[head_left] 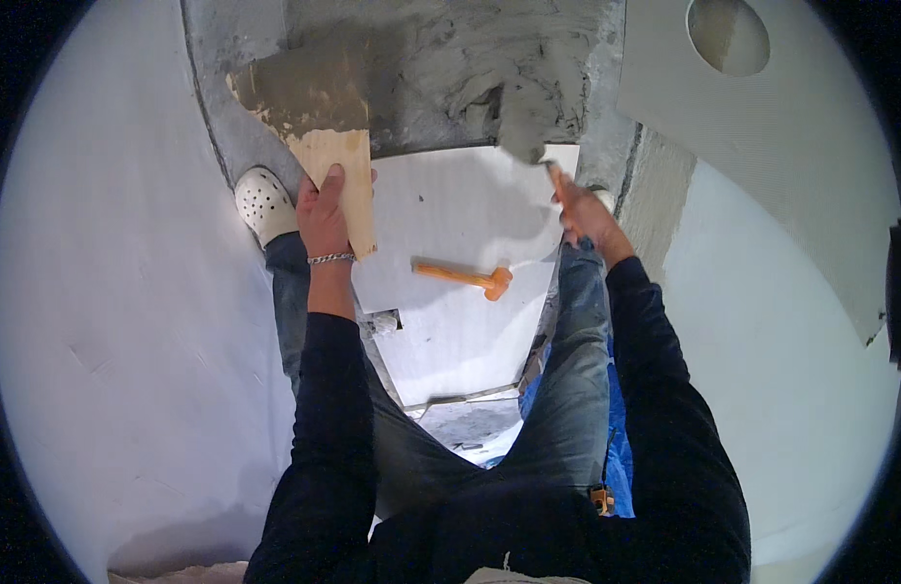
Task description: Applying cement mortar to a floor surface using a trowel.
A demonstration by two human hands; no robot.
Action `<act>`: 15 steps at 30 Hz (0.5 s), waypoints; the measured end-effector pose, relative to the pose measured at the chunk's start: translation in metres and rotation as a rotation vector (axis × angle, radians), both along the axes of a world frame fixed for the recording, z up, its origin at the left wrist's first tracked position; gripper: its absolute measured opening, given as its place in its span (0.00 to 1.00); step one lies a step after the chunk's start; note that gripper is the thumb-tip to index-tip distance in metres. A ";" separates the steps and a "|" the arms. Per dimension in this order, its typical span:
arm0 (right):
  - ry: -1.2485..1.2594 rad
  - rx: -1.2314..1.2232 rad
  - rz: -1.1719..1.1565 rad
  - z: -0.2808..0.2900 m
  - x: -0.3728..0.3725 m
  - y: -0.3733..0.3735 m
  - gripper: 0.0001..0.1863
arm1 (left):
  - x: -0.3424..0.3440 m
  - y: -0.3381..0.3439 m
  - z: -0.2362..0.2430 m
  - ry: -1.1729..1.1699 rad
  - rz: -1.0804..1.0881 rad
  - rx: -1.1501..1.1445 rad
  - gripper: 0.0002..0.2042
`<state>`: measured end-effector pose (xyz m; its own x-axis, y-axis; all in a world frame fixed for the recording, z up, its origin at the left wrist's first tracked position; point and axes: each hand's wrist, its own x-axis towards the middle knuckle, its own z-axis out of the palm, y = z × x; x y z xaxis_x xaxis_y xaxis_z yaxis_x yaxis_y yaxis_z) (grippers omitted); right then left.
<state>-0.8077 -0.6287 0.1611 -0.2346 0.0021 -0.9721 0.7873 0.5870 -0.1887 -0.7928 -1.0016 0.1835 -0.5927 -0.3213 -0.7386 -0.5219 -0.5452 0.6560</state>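
Observation:
My left hand (324, 216) is closed on the near end of a pale wooden board (338, 151), thumb on top. Wet grey mortar covers the board's far half, which reaches over the mortar bed (431, 68). My right hand (588, 216) is wrapped round the orange handle of a trowel (523, 131). Its blade is coated in mortar and lies against the bed's near right part. Between my hands, a large white tile (460, 204) meets the mortar's near edge. An orange mallet (470, 278) rests on the tile.
White walls or panels stand on both sides. A grey board with a round hole (728, 37) is at the upper right. My feet, one in a white clog (265, 206), straddle the tile. A small notch (384, 321) shows at the tile's left edge. Blue sheeting (618, 448) lies by my right leg.

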 end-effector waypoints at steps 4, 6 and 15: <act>-0.103 -0.121 -0.438 -0.042 -0.035 -0.014 0.30 | 0.000 0.000 -0.006 -0.066 -0.034 0.028 0.12; -0.188 -0.252 -0.392 -0.067 -0.023 -0.037 0.33 | 0.000 0.006 -0.015 -0.038 -0.031 0.052 0.13; 0.193 0.162 0.626 -0.018 -0.018 -0.004 0.40 | 0.003 -0.002 -0.015 -0.043 -0.006 -0.011 0.16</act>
<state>-0.8261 -0.6331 0.1433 -0.4083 -0.0491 -0.9115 0.2499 0.9544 -0.1634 -0.7894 -1.0032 0.1684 -0.5622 -0.3256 -0.7602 -0.5534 -0.5350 0.6384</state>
